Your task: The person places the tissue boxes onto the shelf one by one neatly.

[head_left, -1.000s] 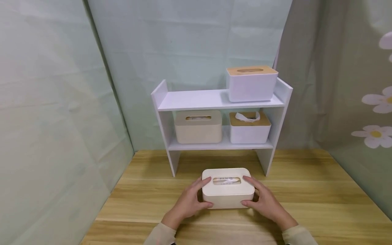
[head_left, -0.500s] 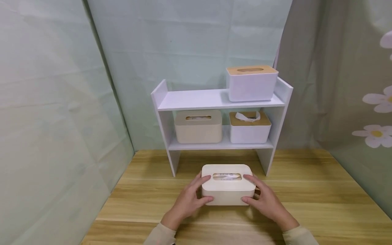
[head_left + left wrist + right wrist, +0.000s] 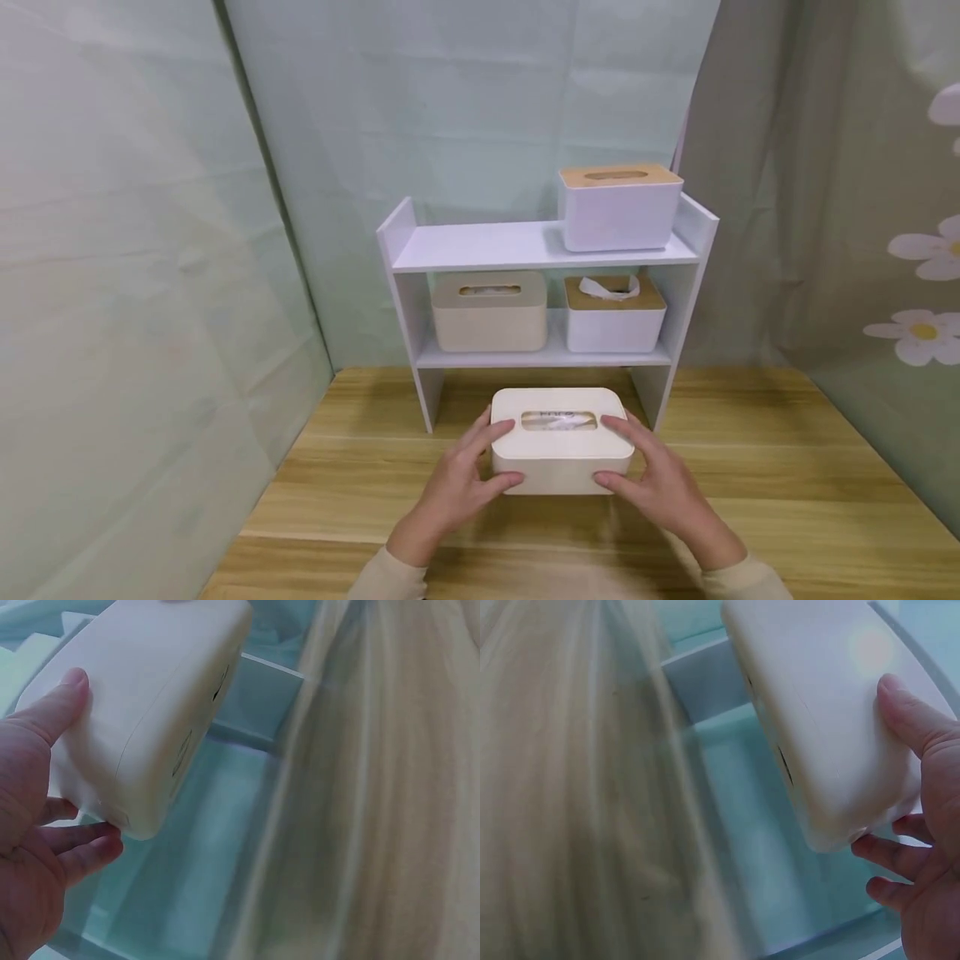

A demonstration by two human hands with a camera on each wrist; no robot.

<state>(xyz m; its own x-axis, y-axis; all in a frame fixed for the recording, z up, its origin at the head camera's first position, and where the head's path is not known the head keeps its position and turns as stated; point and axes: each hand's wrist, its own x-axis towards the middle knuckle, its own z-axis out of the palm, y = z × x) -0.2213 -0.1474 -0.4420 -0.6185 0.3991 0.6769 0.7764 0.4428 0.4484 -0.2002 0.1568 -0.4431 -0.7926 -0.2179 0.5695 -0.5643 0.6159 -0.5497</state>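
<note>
A cream tissue box (image 3: pixel 561 473) with an oval slot in its lid is held level between both hands, raised off the wooden table. My left hand (image 3: pixel 459 479) grips its left end, thumb on the front face and a fingertip on the lid. On the right end, my right hand (image 3: pixel 663 479) grips it the same way. Printed packaging shows through the slot. In the left wrist view the box (image 3: pixel 142 697) tilts away from the table, with fingers curled at its end. The right wrist view shows the other end of the box (image 3: pixel 832 727) between thumb and fingers.
Behind the hands stands a white two-tier shelf (image 3: pixel 480 247). A white box with a wooden lid (image 3: pixel 621 217) sits on top at right. Below are a beige tissue box (image 3: pixel 490 325) and a smaller wood-lidded white box (image 3: pixel 615 329) with tissue showing. Fabric curtains surround the wooden table (image 3: pixel 337 492).
Both hands have lifted the cream tissue box from the table, bringing it up and slightly toward the shelf. The boxes on the shelf stay where they were.
</note>
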